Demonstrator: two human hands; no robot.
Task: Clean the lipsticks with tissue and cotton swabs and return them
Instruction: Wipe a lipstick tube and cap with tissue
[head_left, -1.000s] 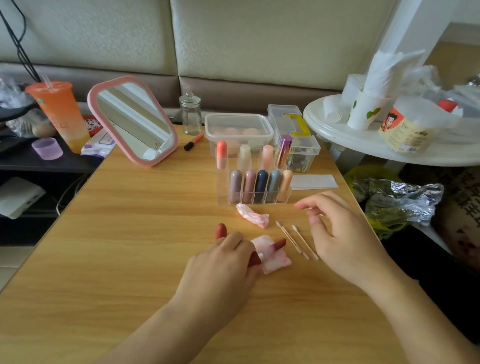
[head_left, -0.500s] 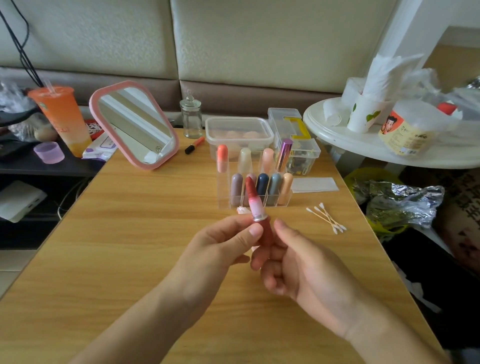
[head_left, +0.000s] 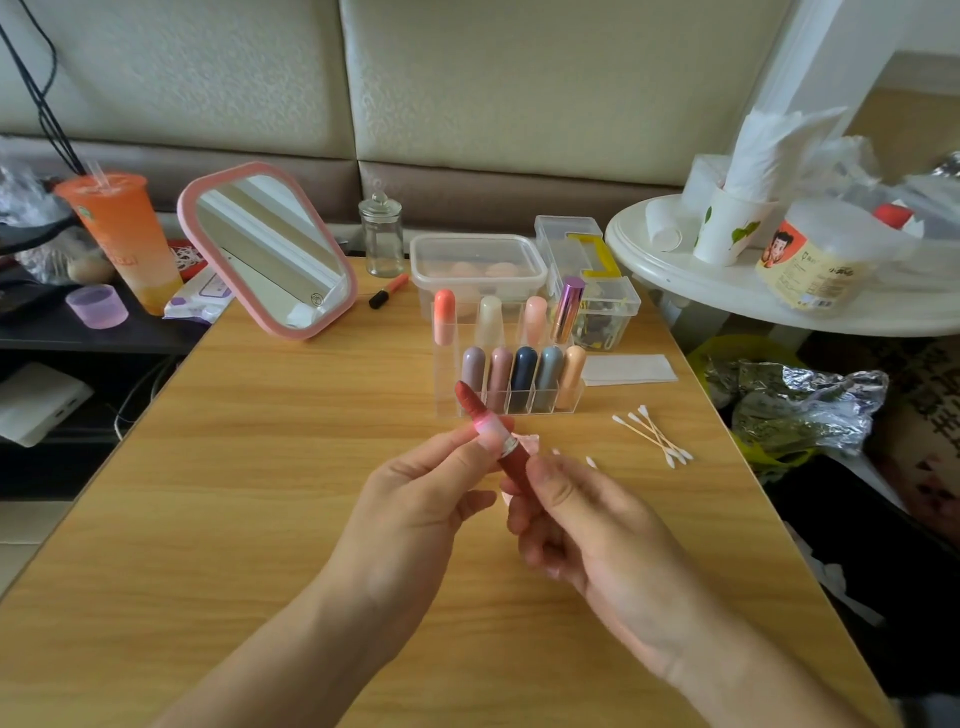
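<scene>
The open lipstick was up off the wooden table, tilted with its dark red tip toward the far left, just in front of the clear organizer. We saw the left hand pinching its pink collar between thumb and forefinger. The right hand had its fingers curled round the red base below the silver ring. A crumpled pink tissue peeked out behind the hands (mostly hidden by them). In the organizer stood capped lipsticks in two rows, five in front and four behind. To its right a cluster of cotton swabs lay on the table, with a flat white tissue beyond them. Farther back we noted a pink-framed mirror, a small glass jar, a lidded plastic box and, off the table's left edge, an orange drink cup.
</scene>
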